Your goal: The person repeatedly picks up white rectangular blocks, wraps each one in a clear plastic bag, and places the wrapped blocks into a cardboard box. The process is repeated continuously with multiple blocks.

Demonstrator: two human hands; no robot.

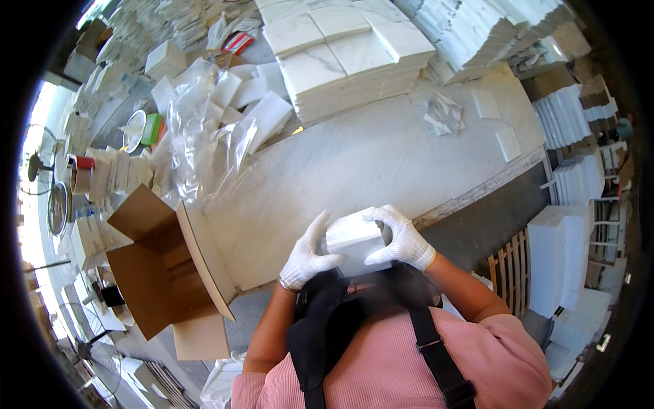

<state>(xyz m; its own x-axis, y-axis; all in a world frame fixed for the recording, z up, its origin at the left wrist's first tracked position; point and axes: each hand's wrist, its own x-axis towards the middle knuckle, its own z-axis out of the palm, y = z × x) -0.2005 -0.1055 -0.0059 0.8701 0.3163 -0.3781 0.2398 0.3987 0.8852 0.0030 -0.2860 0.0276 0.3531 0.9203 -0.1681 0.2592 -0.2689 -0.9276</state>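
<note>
A small stack of white marble tiles (353,233) is held up close to my chest, over the near edge of the stone slab. My left hand (306,254), in a white knit glove, cups the stack's left side, thumb toward me. On the other side my right hand (402,238), gloved alike, grips it between fingers on the far edge and a thumb on the near side. The stack's underside and the fingertips beneath it are hidden. To the left stands an open cardboard box (153,273) with its flaps spread.
The pale slab tabletop (306,177) bears large tile piles (347,48) at the far side. Clear plastic wrap (194,136) covers loose tiles at far left. Crumpled sheeting (441,114) and two single tiles lie far right. A wooden pallet (511,269) stands at right; fans are at left.
</note>
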